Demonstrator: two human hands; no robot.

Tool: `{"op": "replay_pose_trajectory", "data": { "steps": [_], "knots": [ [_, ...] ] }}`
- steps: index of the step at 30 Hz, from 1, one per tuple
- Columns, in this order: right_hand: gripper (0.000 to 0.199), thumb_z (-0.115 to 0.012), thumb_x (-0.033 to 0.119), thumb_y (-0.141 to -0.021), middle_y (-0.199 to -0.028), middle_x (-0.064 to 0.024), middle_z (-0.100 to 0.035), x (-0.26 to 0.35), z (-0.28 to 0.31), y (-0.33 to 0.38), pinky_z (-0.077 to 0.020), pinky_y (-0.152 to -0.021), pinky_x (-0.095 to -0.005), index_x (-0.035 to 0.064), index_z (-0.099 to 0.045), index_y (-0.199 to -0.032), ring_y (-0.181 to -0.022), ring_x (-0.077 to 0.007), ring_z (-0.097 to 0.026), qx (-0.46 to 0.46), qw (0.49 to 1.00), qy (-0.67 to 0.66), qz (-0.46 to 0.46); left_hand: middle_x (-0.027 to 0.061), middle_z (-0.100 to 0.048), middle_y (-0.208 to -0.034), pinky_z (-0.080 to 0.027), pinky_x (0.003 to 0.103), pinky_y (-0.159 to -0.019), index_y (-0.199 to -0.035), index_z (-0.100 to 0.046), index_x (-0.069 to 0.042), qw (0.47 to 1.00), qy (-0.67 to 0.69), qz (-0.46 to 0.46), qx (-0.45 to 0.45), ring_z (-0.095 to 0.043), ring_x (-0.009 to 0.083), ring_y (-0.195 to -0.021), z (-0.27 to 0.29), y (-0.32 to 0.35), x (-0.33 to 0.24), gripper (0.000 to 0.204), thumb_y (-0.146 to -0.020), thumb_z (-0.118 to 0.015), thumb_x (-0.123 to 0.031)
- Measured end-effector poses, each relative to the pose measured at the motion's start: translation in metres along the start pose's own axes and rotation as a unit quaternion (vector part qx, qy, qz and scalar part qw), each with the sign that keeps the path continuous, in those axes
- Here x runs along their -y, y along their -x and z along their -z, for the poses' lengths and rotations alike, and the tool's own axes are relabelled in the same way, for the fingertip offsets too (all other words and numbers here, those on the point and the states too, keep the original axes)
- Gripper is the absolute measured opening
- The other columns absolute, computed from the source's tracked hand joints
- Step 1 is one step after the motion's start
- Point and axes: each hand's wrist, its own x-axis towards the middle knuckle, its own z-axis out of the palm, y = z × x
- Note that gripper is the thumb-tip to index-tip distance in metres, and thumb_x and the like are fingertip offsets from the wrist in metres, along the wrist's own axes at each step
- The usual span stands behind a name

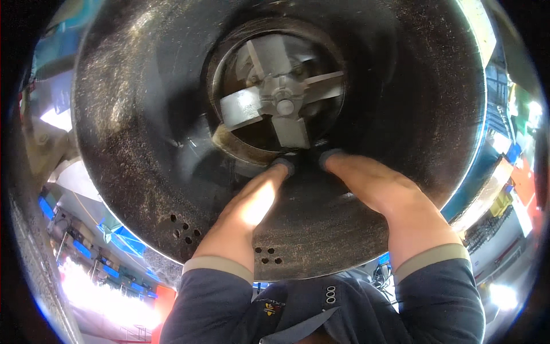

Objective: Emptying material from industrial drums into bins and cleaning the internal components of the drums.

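Both my arms reach into a large dark round metal housing (pixel 143 172) with a worn, speckled inner wall. At its centre sits a grey metal fan (pixel 285 92) with several flat blades around a hub, inside a round opening. My left hand (pixel 289 162), in a dark glove, is just below the lowest blade, by the rim of the opening. A little to its right is my right hand (pixel 327 156), also gloved. The fingers of both hands are lost in deep shadow against the dark metal. Whether they grip anything cannot be made out.
The housing's bright outer edge (pixel 480 137) curves around my arms, its near part in front of my torso. Small holes (pixel 186 229) pierce its lower wall. Blue bins (pixel 82 248) stand beyond on the left. Orange and yellow things (pixel 524 183) show on the right.
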Motion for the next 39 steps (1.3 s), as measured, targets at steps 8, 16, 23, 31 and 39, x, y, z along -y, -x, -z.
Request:
{"op": "replay_pose_trajectory", "data": {
  "steps": [8,16,23,31,39],
  "knots": [
    [0.052,-0.034,0.044,-0.092,-0.131,-0.0122,-0.051,-0.006,0.052,0.072,-0.0376,-0.099,-0.0394,0.0104,-0.054,-0.126,-0.12,-0.03,-0.048,0.034,0.999,0.037,-0.018,0.0171,-0.038,-0.141,-0.029,0.036,-0.105,-0.135,-0.043,-0.007,0.995,-0.061,-0.022,0.069,-0.036,0.0282,-0.129,0.031,0.021,-0.058,0.047,-0.097,-0.031,-0.031],
    [0.05,-0.034,0.043,-0.093,-0.126,-0.0147,-0.054,0.014,0.066,0.112,-0.0381,-0.098,-0.0383,0.01,-0.056,-0.123,-0.115,-0.0303,-0.051,-0.033,0.994,0.098,0.019,0.0174,-0.04,-0.14,-0.03,0.037,-0.105,-0.134,-0.044,-0.005,0.997,0.016,-0.018,0.069,-0.036,0.0311,-0.129,0.066,0.075,-0.108,0.05,-0.095,-0.035,-0.035],
    [0.049,-0.036,0.039,-0.094,-0.122,-0.0142,-0.057,-0.026,0.035,0.097,-0.0383,-0.096,-0.0388,0.0048,-0.056,-0.123,-0.116,-0.0282,-0.051,-0.069,0.987,0.055,0.136,0.0175,-0.051,-0.129,-0.034,0.038,-0.101,-0.124,-0.053,-0.004,0.993,0.09,-0.039,-0.06,-0.048,0.0305,-0.118,0.051,0.104,-0.124,0.046,-0.093,-0.042,-0.036],
    [0.038,-0.041,0.029,-0.095,-0.122,-0.011,-0.058,0.044,0.067,0.265,-0.0418,-0.093,-0.036,0.0071,-0.056,-0.122,-0.113,-0.0256,-0.053,-0.085,0.996,-0.008,0.039,0.0126,-0.053,-0.125,-0.04,0.034,-0.094,-0.124,-0.052,-0.008,0.987,-0.075,-0.085,-0.112,-0.05,0.0231,-0.113,0.055,0.168,-0.177,0.042,-0.094,-0.04,-0.036],
    [0.037,-0.053,0.024,-0.091,-0.122,-0.0011,-0.058,0.036,0.09,0.296,-0.0437,-0.092,-0.0316,0.0145,-0.054,-0.126,-0.112,-0.0193,-0.054,-0.078,0.98,0.122,0.136,0.0078,-0.055,-0.121,-0.043,0.032,-0.088,-0.124,-0.054,-0.011,0.903,-0.398,-0.072,-0.145,-0.052,0.0192,-0.106,0.094,0.115,-0.173,0.038,-0.092,-0.045,-0.03]
  ]
}}
